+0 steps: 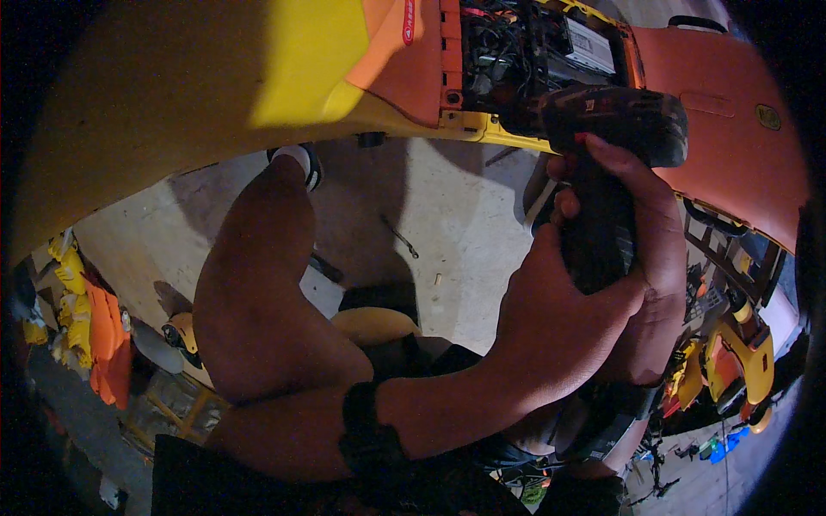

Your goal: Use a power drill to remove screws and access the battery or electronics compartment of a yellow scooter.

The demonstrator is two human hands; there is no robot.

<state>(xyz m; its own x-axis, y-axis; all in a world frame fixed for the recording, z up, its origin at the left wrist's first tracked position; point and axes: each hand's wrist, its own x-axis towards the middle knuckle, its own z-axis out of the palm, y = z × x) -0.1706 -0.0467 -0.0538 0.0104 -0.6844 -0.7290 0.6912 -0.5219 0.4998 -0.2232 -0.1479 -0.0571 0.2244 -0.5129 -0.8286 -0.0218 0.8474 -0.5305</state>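
A dark cordless drill (pixel 658 120) is held in both my hands, its nose to the left at the edge of an open compartment. My right hand (pixel 656 211) wraps its grip, with fingertips curled round the front. Lower down, my left hand (pixel 551 288) is closed about the base of the grip. Dark wiring (pixel 499 60) and a silver box (pixel 589 45) fill the compartment in an orange and yellow machine body (pixel 413 77). The drill's tip is too dark to make out, so I cannot tell what it touches.
My bent leg (pixel 258 267) is left of my arms. A slim metal tool (pixel 400 236) lies on the concrete floor (pixel 465 215). Orange and yellow parts (pixel 103 335) are at the left; more yellow parts (pixel 740 361) lie at the right. An orange panel (pixel 723 112) extends right of the compartment.
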